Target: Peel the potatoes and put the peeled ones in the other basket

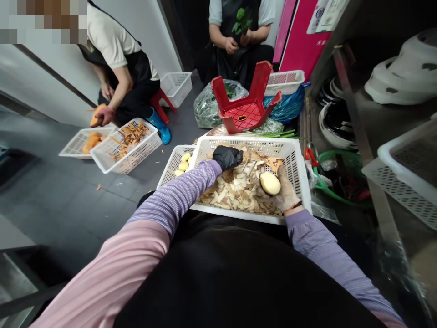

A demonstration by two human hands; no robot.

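My left hand, in a black glove, is closed on what looks like a peeler, its thin frame hard to make out against the peelings. In my right hand, which wears a soiled light glove, lies a pale peeled potato. Both hands are over a white plastic basket full of potato peelings. The peeler and the potato are a short way apart. Beside it on the left, several peeled potatoes sit in another white basket.
An upturned red stool stands behind the basket, near bagged greens. At left, a co-worker holds an orange vegetable over baskets; another person holds leafy greens. A shelf runs along the right.
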